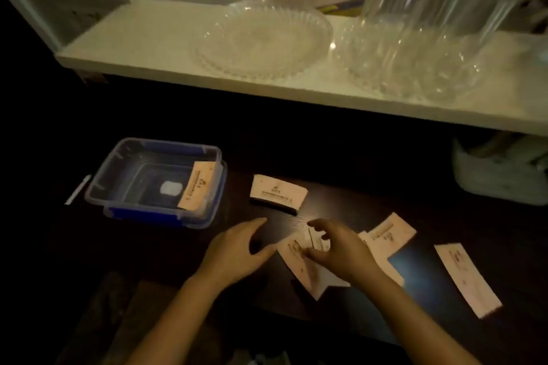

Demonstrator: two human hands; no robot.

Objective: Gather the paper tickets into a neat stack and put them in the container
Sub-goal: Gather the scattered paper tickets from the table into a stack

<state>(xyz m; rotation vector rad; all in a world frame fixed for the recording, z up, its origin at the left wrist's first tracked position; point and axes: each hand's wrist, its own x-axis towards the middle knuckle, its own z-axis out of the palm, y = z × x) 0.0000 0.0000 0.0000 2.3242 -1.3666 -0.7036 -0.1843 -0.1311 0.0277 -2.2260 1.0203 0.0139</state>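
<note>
On the table (341,187), the container (154,184) sits toward the left edge with one ticket (197,187) inside along its right wall. Right of it lies a ticket stack (278,193); loose tickets (385,238) spread nearer the front, rightward. Behind, a shelf (142,47) carries a plate (264,38) left of glasses (444,3).

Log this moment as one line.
phase: gathering | left hand: open, beside loose tickets | right hand: on loose tickets | container: one ticket inside | stack: on table

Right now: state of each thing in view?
container: open, no lid, one ticket stack leaning inside
stack: squared, on table, outside container
loose tickets: scattered, overlapping
far ticket: alone, flat
left hand: open, on table
right hand: fingering loose tickets
glasses: upside down on shelf
</note>
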